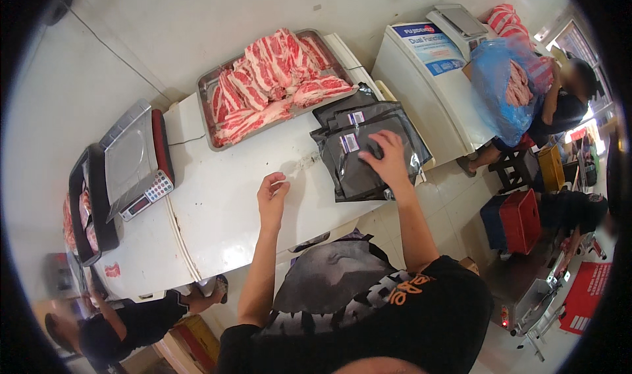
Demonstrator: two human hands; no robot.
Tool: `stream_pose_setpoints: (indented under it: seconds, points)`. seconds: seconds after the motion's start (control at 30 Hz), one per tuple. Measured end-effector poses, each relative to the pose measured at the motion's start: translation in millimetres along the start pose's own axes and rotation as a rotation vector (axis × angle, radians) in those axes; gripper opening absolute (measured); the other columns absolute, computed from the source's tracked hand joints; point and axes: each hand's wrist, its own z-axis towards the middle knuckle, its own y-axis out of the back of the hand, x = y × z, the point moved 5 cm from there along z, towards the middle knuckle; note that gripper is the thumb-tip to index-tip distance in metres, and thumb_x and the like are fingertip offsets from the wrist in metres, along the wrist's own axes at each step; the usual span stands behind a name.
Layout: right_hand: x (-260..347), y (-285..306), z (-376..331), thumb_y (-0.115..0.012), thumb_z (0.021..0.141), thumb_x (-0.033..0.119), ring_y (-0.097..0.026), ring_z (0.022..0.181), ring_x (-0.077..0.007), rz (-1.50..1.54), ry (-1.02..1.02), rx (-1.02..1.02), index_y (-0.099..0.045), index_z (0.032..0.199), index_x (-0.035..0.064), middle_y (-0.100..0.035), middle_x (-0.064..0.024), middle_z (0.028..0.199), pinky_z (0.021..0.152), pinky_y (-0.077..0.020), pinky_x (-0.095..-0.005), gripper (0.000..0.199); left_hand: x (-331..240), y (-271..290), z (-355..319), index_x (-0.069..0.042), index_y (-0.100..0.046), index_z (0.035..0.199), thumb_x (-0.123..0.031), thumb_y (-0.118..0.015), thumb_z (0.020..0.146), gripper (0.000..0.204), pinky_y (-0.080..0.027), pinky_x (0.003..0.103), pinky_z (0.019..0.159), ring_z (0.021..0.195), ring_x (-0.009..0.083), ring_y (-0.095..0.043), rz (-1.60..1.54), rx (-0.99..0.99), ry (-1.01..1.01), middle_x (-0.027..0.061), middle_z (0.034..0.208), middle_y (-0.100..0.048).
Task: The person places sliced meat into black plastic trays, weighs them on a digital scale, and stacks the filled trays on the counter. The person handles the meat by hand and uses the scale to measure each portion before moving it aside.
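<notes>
Black plastic bags with small white-and-purple labels point(349, 143) lie in a loose, overlapping pile at the right end of the white top. Over the pile is my right hand point(387, 155), its fingers bent and apart, at or just above the top bag; whether they touch it I cannot tell. My left hand point(271, 198) hovers over the bare white surface to the left of the bags, fingers loosely curled, with nothing in it. Beyond both hands, a metal tray point(214, 142) holds a heap of marbled raw meat strips point(276, 68).
A digital scale point(135, 170) and a black tray of meat point(99, 206) stand at the left. On the right is a white freezer point(421, 78) with another scale point(457, 24). One person handles a blue bag point(500, 78); others work near crates point(520, 219) and at lower left.
</notes>
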Motion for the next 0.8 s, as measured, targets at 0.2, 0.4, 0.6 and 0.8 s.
stream_pose_setpoints:
  seconds: [0.2,0.4,0.6,0.8]
  points:
    - [6.2,-28.2,-2.1,-0.084,0.084,0.022,-0.056,0.121,-0.0337,-0.056,0.006,0.052,-0.082,0.108,0.0106,-0.066,-0.0071,0.119,0.100,-0.0445,-0.0447,0.026,-6.0,23.4,-34.0,-0.009,-0.072,0.110,-0.013,-0.072,0.098,0.013,-0.050,0.028,0.081,0.092,0.0108,-0.063,-0.013,-0.012,0.254,-0.0011,0.103,-0.071]
    - [57.0,-16.8,20.5,-0.073,0.083,0.000,-0.063,0.110,-0.0338,0.034,0.129,0.124,-0.076,0.096,0.0024,-0.070,-0.0117,0.117,0.099,-0.0466,-0.0456,0.014,-0.9,29.3,-42.9,-0.009,-0.070,0.114,-0.022,-0.068,0.104,0.017,-0.052,0.028,0.085,0.101,0.0136,-0.068,-0.269,0.033,0.266,0.0015,0.107,-0.074]
    - [192.0,-57.1,-4.0,-0.065,0.075,0.000,-0.056,0.129,-0.0328,0.225,0.694,0.479,-0.067,0.099,-0.0020,-0.064,-0.0119,0.129,0.109,-0.0395,-0.0527,0.024,-24.3,44.1,-47.2,-0.010,-0.040,0.158,-0.050,-0.054,0.110,0.065,-0.050,0.042,0.109,0.127,0.0254,-0.064,-0.790,0.365,0.415,0.0133,0.147,-0.061]
    - [268.3,-136.3,-71.7,-0.068,0.087,0.012,-0.045,0.143,-0.0320,0.213,0.872,0.614,-0.071,0.110,0.0139,-0.056,-0.0098,0.145,0.119,-0.0309,-0.0582,0.023,-51.7,134.5,-37.4,-0.004,-0.019,0.166,-0.017,-0.077,0.097,0.091,-0.051,0.038,0.108,0.131,0.0249,-0.061,-0.165,0.118,0.061,0.0177,0.148,-0.056]
